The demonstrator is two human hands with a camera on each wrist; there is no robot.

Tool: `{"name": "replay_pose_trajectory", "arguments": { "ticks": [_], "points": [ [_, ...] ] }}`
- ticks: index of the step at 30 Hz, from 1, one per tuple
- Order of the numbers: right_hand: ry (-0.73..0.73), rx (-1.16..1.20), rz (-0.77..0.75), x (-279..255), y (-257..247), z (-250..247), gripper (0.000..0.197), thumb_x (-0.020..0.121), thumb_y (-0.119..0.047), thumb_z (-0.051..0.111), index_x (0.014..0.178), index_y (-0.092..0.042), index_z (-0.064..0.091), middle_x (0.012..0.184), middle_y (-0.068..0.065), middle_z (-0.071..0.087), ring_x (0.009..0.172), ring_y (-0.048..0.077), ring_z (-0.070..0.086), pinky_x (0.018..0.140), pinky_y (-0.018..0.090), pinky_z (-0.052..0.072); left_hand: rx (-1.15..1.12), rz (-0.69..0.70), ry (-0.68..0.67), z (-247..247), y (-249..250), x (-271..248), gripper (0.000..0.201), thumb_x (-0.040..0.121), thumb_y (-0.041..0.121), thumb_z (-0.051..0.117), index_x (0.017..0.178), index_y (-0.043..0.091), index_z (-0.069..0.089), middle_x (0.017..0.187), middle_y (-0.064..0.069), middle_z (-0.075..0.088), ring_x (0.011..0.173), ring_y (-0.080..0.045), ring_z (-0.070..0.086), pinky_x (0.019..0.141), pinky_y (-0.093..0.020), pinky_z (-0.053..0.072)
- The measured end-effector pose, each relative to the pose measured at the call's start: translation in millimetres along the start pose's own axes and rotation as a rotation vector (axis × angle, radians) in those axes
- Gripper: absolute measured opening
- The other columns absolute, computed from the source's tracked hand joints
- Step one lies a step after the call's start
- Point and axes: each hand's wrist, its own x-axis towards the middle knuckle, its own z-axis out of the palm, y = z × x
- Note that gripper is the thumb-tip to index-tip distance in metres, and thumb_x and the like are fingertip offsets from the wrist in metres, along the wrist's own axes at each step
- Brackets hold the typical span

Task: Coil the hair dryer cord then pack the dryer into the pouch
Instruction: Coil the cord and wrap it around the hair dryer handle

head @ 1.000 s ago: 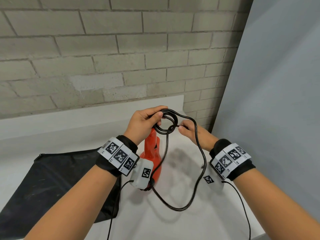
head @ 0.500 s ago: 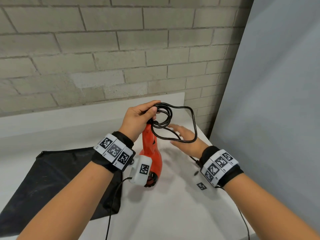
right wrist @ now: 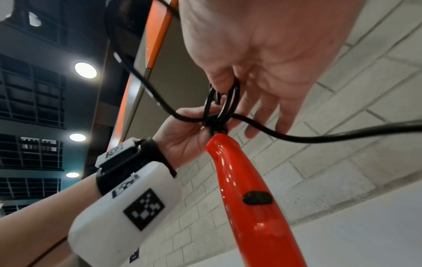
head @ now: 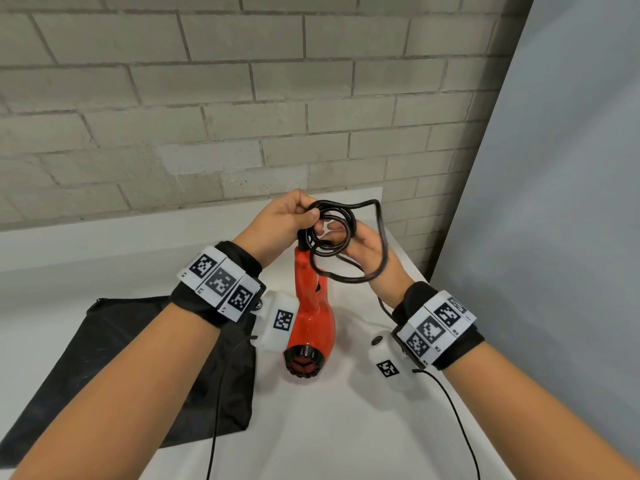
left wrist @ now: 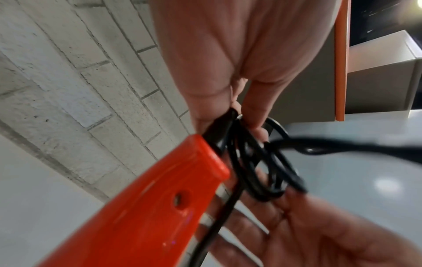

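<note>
A red hair dryer hangs handle up above the white table, its round end facing me. My left hand grips the coiled black cord in a bunch right at the top of the handle. My right hand lies palm up just right of the coil, fingers straight, and the loops rest against it. One larger loop sticks out to the right past that hand. In the left wrist view the coil sits over the spread fingers beside the dryer. The black pouch lies flat at the left.
A brick wall stands behind the table. A grey panel closes off the right side. Thin black wires run from both wrist cameras toward me.
My right hand let go of the cord, opened and came up under the coil. The long loop that hung to the table is now gathered near my left hand.
</note>
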Motion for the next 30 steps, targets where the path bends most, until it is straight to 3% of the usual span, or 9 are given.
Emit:
{"name": "replay_pose_trajectory", "arguments": {
  "ticks": [3,6,8,14,17,20,24,27,30],
  "points": [
    [-0.021,-0.012,-0.024,-2.7,-5.9,0.7,0.025,0.093,-0.006,0.039,0.1,-0.02,0.058,0.088,-0.019,0.071,0.09,-0.003,0.063,0.081,0.014,0.05,-0.003,-0.01,0.023,-0.2,-1.0,0.6,0.02,0.093,0.001,0.039,0.079,0.013,0.048,0.048,0.007,0.059,0.052,-0.006,0.053,0.059,-0.023,0.046],
    [0.077,-0.066,-0.049,-0.6,-6.7,7.8,0.016,0.091,-0.021,0.038,0.089,-0.022,0.054,0.077,-0.009,0.064,0.065,0.003,0.06,0.062,0.017,0.05,0.057,0.001,0.025,2.1,0.2,-0.9,0.017,0.094,0.004,0.038,0.085,0.013,0.051,0.053,0.007,0.061,0.056,-0.008,0.054,0.061,-0.026,0.046],
    [0.17,-0.162,-0.081,2.5,-5.4,10.8,0.02,0.092,-0.025,0.034,0.083,-0.018,0.051,0.073,-0.001,0.055,0.053,0.007,0.05,0.051,0.019,0.043,0.124,0.01,-0.024,5.1,4.2,-2.3,0.017,0.095,0.005,0.036,0.093,0.007,0.053,0.066,0.003,0.06,0.058,-0.003,0.055,0.059,-0.017,0.047],
    [0.352,-0.413,-0.171,9.9,-2.4,11.6,0.037,0.098,-0.015,0.031,0.066,-0.029,0.042,0.06,-0.01,0.046,0.05,-0.003,0.048,0.051,0.009,0.037,0.042,-0.067,-0.121,11.9,13.2,-4.2,0.023,0.095,0.003,0.029,0.093,0.006,0.051,0.06,0.007,0.055,0.05,0.0,0.049,0.051,-0.013,0.045],
    [0.356,-0.428,-0.17,11.4,-5.1,10.6,0.038,0.098,-0.014,0.032,0.065,-0.03,0.04,0.057,-0.011,0.043,0.048,-0.006,0.049,0.048,0.008,0.036,-0.118,-0.126,-0.108,12.0,15.7,-5.3,0.031,0.099,0.021,0.024,0.103,0.005,0.051,0.068,0.003,0.053,0.059,-0.006,0.048,0.056,-0.016,0.045],
    [0.277,-0.386,-0.131,11.1,-1.6,8.2,0.035,0.098,-0.023,0.029,0.068,-0.025,0.046,0.059,-0.009,0.046,0.05,0.001,0.045,0.052,0.012,0.035,-0.183,-0.137,-0.077,10.2,15.5,-5.3,0.036,0.098,0.027,0.025,0.108,0.003,0.049,0.067,0.001,0.044,0.053,-0.005,0.044,0.048,-0.016,0.043],
    [0.201,-0.277,-0.06,2.5,11.5,-3.8,0.031,0.099,-0.025,0.029,0.079,-0.024,0.053,0.068,-0.008,0.05,0.061,0.0,0.047,0.065,0.016,0.037,-0.23,-0.115,-0.063,3.4,11.1,-4.2,0.033,0.098,0.024,0.028,0.089,0.01,0.057,0.061,0.007,0.045,0.052,-0.003,0.04,0.05,-0.014,0.035],
    [0.24,-0.55,0.033,-0.3,29.2,-24.6,0.026,0.097,-0.012,0.035,0.079,-0.019,0.052,0.065,-0.011,0.046,0.059,0.003,0.042,0.06,0.012,0.035,-0.2,-0.109,-0.073,-1.5,8.3,-5.1,0.032,0.098,0.024,0.029,0.089,0.013,0.058,0.058,0.012,0.047,0.052,-0.001,0.039,0.055,-0.016,0.03],
    [0.157,-0.786,0.336,-3.8,52.7,-42.2,0.023,0.095,-0.01,0.036,0.079,-0.012,0.053,0.07,0.003,0.051,0.064,0.017,0.044,0.058,0.024,0.034,-0.186,-0.101,-0.059,-3.1,6.4,-5.6,0.03,0.098,0.021,0.029,0.091,0.012,0.057,0.061,0.01,0.045,0.051,-0.001,0.038,0.054,-0.015,0.03]
  ]
}}
